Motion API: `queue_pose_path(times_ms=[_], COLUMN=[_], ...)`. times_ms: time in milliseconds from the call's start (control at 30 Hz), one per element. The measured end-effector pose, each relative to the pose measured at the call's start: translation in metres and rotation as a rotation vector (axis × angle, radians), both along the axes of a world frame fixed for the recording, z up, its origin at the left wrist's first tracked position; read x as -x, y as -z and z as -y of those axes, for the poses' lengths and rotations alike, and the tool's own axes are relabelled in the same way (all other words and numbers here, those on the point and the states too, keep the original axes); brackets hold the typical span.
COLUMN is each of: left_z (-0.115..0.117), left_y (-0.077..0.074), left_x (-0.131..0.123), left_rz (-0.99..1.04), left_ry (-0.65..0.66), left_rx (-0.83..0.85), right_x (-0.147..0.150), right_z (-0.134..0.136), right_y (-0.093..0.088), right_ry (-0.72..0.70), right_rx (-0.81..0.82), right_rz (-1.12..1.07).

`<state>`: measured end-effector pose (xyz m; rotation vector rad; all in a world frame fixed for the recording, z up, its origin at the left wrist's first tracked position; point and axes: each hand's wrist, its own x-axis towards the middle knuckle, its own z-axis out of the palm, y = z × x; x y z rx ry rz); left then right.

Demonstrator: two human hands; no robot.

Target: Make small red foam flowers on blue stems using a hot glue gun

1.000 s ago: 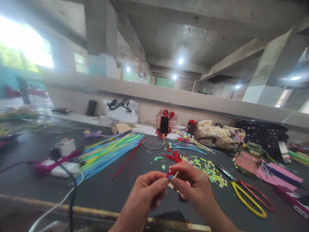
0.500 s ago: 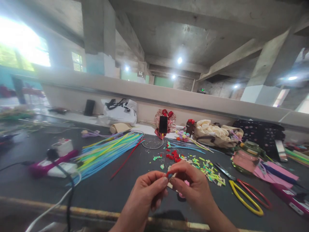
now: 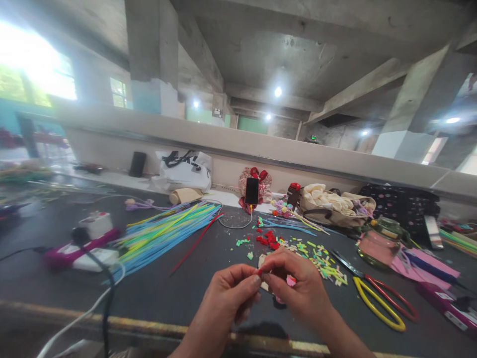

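Note:
Fingertip to fingertip, my left hand (image 3: 231,293) and my right hand (image 3: 296,281) pinch a small red piece (image 3: 260,272) between them, above the near part of the dark table. Fingers cover most of it, so its full shape is hidden. Just beyond my hands lies a heap of red pieces (image 3: 269,240). Short green and yellow cut pieces (image 3: 324,261) are scattered to the right of it. Partly behind my right hand are a pink item (image 3: 290,281) and a pale flat piece, both mostly covered.
Scissors (image 3: 372,291) with red and yellow handles lie at right, near a lidded jar (image 3: 382,238). Long fuzzy coloured stems (image 3: 171,236) spread at left beside a purple-and-white power strip (image 3: 82,253) with cables. A phone (image 3: 252,191) stands at the back, its charging cable attached.
My fingers have shifted slightly around the small piece; the bluish spot seen between the fingertips earlier no longer shows, and red does. Things on the table stay put.

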<state>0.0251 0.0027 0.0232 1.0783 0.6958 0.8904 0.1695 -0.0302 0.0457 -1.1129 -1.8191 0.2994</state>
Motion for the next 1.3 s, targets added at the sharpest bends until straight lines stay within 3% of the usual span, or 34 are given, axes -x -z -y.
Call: queue_pose_path(times_ms=[400, 900, 1133, 1300], left_z=[-0.003, 0.005, 0.0, 0.001], left_y=[-0.002, -0.01, -0.005, -0.006], left_x=[0.001, 0.001, 0.004, 0.007], left_rz=[0.03, -0.366, -0.417, -0.39], left_ry=[0.023, -0.271, -0.284, -0.347], left_rx=[0.009, -0.493, -0.59, -0.604], right_x=[-0.002, -0.003, -0.001, -0.003], right_z=[0.003, 0.0, -0.001, 0.0], right_y=[0.003, 0.006, 0.006, 0.008], right_ry=[0.063, 0.09, 0.062, -0.02], right_rx=[-0.022, -0.066, -0.109, -0.019], right_rz=[0.065, 0.098, 0.065, -0.08])
